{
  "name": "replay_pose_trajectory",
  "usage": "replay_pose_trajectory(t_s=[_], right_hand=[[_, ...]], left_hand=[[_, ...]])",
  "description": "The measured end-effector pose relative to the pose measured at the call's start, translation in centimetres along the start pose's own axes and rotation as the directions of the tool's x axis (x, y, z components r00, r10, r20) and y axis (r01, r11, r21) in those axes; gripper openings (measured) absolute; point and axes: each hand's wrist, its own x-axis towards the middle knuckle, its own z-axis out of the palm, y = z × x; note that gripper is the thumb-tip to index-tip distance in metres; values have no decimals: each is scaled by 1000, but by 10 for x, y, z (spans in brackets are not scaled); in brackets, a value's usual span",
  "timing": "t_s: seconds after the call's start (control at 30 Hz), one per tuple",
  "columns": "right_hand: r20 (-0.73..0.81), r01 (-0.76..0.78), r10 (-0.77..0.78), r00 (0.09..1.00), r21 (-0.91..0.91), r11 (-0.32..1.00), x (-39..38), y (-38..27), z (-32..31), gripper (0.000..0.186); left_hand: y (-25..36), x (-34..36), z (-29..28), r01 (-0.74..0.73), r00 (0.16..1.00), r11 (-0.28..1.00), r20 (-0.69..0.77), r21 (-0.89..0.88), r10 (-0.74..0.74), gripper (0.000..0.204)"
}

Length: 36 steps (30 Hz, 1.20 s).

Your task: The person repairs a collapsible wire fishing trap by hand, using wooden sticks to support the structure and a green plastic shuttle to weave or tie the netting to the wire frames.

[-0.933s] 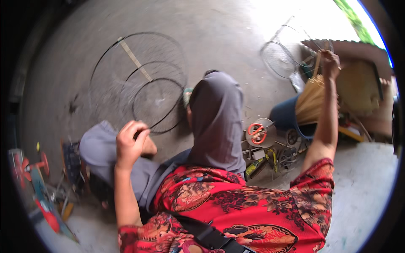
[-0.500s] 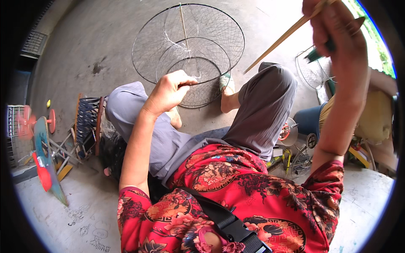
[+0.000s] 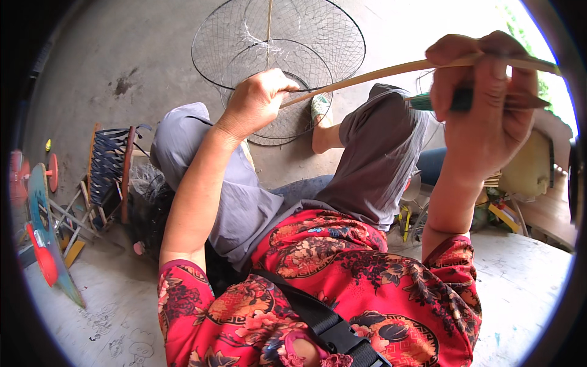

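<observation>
In the head view, my left hand (image 3: 256,101) is closed at the black rim of a round wire-and-mesh net frame (image 3: 278,24), where the lower end of a pale bamboo strip (image 3: 361,77) meets its fingers. A thin upright stick and tangled white line are inside the net. My right hand (image 3: 486,98) grips the strip high at the right, along with a dark green tool (image 3: 422,101); what kind of tool is unclear. My bent knees and sandalled foot (image 3: 321,110) are below the net.
A blue bucket (image 3: 431,164) with sticks and a pale yellow container (image 3: 518,165) stand at the right. At the left are a folding chair with woven straps (image 3: 110,165) and a teal skateboard with red wheels (image 3: 44,214). A pale slab (image 3: 520,269) surrounds my seat.
The right hand has come down and turned from the upper right, swinging the strip flatter, so its end now reaches my left hand. My left hand has risen slightly with the rim.
</observation>
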Motion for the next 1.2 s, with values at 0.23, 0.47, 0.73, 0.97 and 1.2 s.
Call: replay_pose_trajectory(t_s=[0.23, 0.47, 0.73, 0.97, 1.2], right_hand=[[1, 36, -36, 999, -42, 998, 16, -23, -21, 38], [208, 117, -118, 971, 16, 993, -23, -3, 36, 32], [425, -268, 340, 839, -220, 938, -95, 109, 84, 4], [509, -566, 398, 764, 231, 791, -29, 85, 90, 20], [441, -672, 547, 711, 197, 714, -37, 95, 101, 13]], left_hand=[[-2, -2, 8, -41, 998, 997, -34, 68, 44, 20], [-8, -19, 21, -62, 990, 991, -117, 115, 75, 20], [3, -18, 16, 2, 998, 999, -57, 43, 0, 7], [-1, -19, 18, -67, 987, 997, -144, 35, 71, 21], [-1, -23, 16, -78, 991, 996, -105, 43, 82, 15]])
